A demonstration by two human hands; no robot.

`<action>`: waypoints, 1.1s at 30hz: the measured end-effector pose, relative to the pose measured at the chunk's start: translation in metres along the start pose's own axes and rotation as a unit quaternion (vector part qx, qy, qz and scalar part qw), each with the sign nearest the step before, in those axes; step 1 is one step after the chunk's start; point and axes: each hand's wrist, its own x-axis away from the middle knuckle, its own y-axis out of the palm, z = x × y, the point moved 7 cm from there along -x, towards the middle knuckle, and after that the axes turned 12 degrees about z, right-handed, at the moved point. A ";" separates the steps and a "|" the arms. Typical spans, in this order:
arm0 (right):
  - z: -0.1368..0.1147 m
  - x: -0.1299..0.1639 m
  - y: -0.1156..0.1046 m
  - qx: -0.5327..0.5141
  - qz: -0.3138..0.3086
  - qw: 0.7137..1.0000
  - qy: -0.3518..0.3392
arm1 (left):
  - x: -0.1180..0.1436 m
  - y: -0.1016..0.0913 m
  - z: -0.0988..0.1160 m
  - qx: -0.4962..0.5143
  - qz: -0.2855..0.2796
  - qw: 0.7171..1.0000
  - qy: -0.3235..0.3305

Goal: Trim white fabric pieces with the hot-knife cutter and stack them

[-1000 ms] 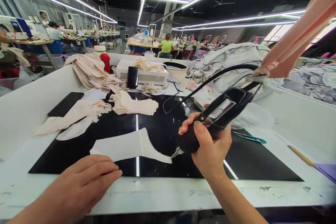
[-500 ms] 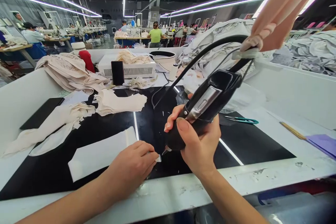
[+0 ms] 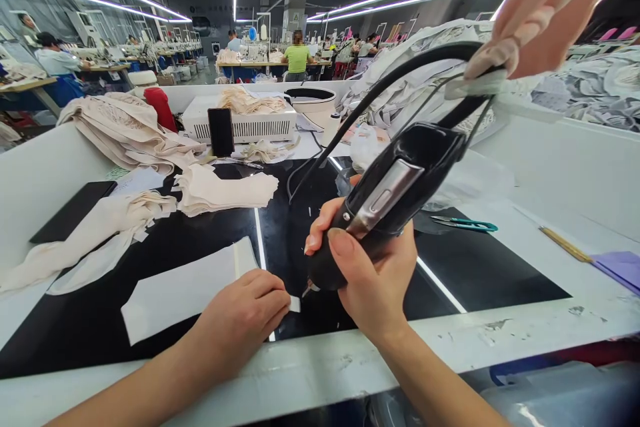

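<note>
**Tool tip at our fingertips, little slack on either side**

While our left hand [image 3: 240, 317] lies flat with its fingers together, pressing down the near corner of the pale cream cut fabric panel [image 3: 185, 290], the danger sits just to the right of that hold. There our right hand [image 3: 373, 280] is wrapped tight round the black corded handheld tool with a metal plate [image 3: 385, 203], whose small metal tip [image 3: 306, 291] comes down right beside the pinned corner. We judge that a slip of the tip toward the left would meet our fingertips, and a loose press would let the thin panel creep or pucker on the glossy black work mat [image 3: 480, 267].

Left of the pinning hand the panel stretches across the mat, and beyond it lie loose beige fabric strips [image 3: 85, 240] and a stack of cut beige pieces [image 3: 225, 190], so a sweep that way could drag them. Above the tool hand the thick black cable [image 3: 380, 97] arcs upward; we think it could tug the tool off line. Right of the tool hand the mat is bare up to the teal-handled scissors [image 3: 465, 223], the best room for moving. Nearer us, the white table edge [image 3: 450, 340] runs close under both wrists.
</note>
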 end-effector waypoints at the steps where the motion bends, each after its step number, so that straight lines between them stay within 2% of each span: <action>1: 0.000 0.001 0.000 0.000 -0.001 1.000 0.000 | 0.000 0.000 0.000 -0.002 0.001 1.000 0.001; 18: 0.003 0.006 0.003 -0.007 -0.005 1.000 0.011 | -0.002 -0.001 0.003 -0.018 0.004 1.000 0.011; 25: 0.004 0.007 0.002 0.011 -0.003 1.000 0.002 | 0.007 0.001 0.001 -0.017 0.008 1.000 0.015; 33: 0.002 0.006 0.004 0.014 -0.006 1.000 0.005 | 0.015 0.004 -0.005 -0.036 -0.028 0.999 0.024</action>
